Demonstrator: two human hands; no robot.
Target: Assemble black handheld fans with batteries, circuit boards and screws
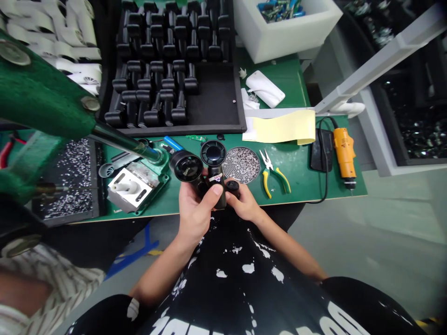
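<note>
My left hand (195,209) is wrapped round the handle of a black handheld fan (212,160), thumb pressed on its front where a small lit display shows. A second black fan head (186,166) sits against it on the left, also in that hand. My right hand (242,200) is closed on a small black part (233,186) at the fan's lower end. Both hands hover at the near edge of the green workbench (296,167).
A black tray (216,107) of several black fans stands behind. A round dish of screws (241,164), yellow-handled pliers (272,174), an orange electric screwdriver (344,156), a yellow sheet (284,126), a white bin (286,32) and a green press arm (45,97) with a jig (134,188) surround the hands.
</note>
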